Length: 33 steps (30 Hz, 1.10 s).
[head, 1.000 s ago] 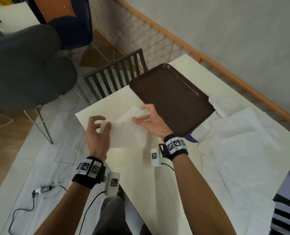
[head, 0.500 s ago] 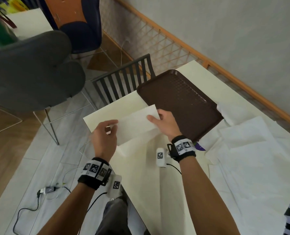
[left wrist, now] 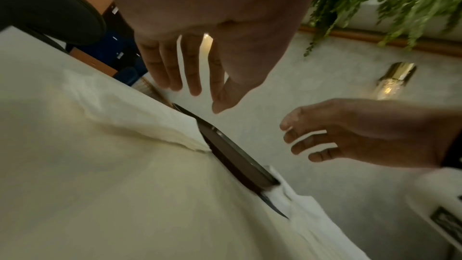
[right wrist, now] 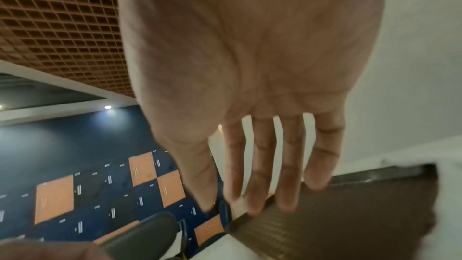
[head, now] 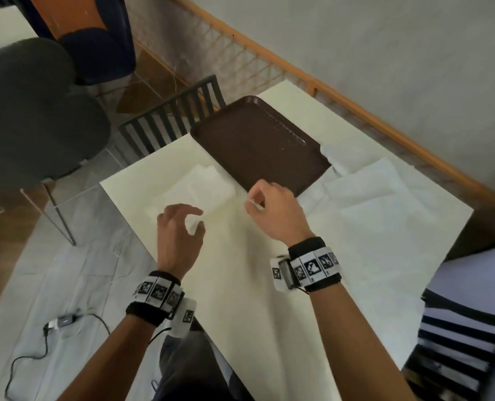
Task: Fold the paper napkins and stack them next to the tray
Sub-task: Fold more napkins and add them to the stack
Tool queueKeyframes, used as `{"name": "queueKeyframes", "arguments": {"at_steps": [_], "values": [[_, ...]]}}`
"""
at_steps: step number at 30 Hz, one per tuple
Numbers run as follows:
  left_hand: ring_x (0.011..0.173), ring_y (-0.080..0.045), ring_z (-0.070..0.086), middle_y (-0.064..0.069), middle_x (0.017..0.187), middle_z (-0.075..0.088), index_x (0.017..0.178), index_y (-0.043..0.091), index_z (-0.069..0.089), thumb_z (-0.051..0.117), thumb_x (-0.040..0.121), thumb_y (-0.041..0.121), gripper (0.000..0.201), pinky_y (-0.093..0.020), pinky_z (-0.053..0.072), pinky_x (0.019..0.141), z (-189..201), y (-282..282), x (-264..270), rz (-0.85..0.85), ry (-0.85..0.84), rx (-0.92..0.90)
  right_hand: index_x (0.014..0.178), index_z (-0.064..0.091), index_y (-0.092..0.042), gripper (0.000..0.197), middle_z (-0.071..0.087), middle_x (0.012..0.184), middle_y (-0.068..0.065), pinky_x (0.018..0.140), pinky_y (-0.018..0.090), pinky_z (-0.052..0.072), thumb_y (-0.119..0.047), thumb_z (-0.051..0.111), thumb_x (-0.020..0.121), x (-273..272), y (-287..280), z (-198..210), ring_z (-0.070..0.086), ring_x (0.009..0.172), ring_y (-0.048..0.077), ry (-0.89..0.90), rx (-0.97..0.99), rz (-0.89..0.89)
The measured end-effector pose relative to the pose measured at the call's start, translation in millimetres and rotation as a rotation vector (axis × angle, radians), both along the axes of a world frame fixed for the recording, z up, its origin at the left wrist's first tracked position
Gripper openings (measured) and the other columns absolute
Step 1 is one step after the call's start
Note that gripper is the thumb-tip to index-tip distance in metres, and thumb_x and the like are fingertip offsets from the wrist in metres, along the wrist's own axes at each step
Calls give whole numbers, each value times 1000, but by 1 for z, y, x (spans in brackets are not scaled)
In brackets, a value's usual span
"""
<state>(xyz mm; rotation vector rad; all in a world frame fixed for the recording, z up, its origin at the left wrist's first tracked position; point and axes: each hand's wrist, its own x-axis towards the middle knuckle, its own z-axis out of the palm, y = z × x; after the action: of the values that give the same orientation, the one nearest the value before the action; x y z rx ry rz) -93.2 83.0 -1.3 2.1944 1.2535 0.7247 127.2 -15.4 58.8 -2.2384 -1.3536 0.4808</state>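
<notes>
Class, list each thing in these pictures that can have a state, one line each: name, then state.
Folded napkin: lying flat on the table, left of the tray, not held.
Tray: flat on the table, nothing on it.
Unfolded napkins: spread loose, right of the tray.
Left hand: open, above the table, holding nothing.
Right hand: open, fingers relaxed, holding nothing.
Table: covered with pale paper.

Tray [head: 257,146] on the table [head: 240,285], folded napkin [head: 200,186] just left of it, loose napkins [head: 385,204] on its right, chair [head: 171,117] behind the table
</notes>
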Motion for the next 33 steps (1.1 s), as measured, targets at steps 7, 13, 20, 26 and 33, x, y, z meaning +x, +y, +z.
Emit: {"name": "queueKeyframes", "arguments": {"at_steps": [7,13,20,26,33], "values": [[89,-12,67,11,97,71,100,24,75,77,90,11,16,-39,60,81,-24,-125,35,-249,8,-267,139,56,-45,58,49,136,0,101,45,53,-11,70,95,75,-151,-24,56,123,28,-216,-612,186],[88,-12,68,9,98,73,107,20,72,79,94,29,18,-38,58,89,-38,-176,68,-428,96,-416,113,71,-33,18,43,125,0,91,36,41,-27,73,96,85,-175,-53,47,126,29,-150,-541,248],[83,-12,68,7,93,74,114,24,63,84,89,34,34,-25,47,76,-20,-190,101,-315,86,-534,122,67,-36,24,43,127,-7,99,47,55,-32,75,99,51,-173,-65,57,112,16,103,-134,180],[88,-39,66,-13,91,75,100,9,68,68,102,26,18,-37,43,80,-20,-161,90,-184,167,-362,143,52,-50,56,45,149,-10,114,47,43,-52,76,93,58,-210,-81,51,137,21,19,-135,44],[81,-46,68,-18,86,72,105,3,65,65,105,20,16,-41,46,73,39,-135,86,-225,98,-104,165,41,-37,60,29,176,-10,129,49,27,-62,45,110,62,-229,-117,24,163,21,-120,-150,-16]]}}
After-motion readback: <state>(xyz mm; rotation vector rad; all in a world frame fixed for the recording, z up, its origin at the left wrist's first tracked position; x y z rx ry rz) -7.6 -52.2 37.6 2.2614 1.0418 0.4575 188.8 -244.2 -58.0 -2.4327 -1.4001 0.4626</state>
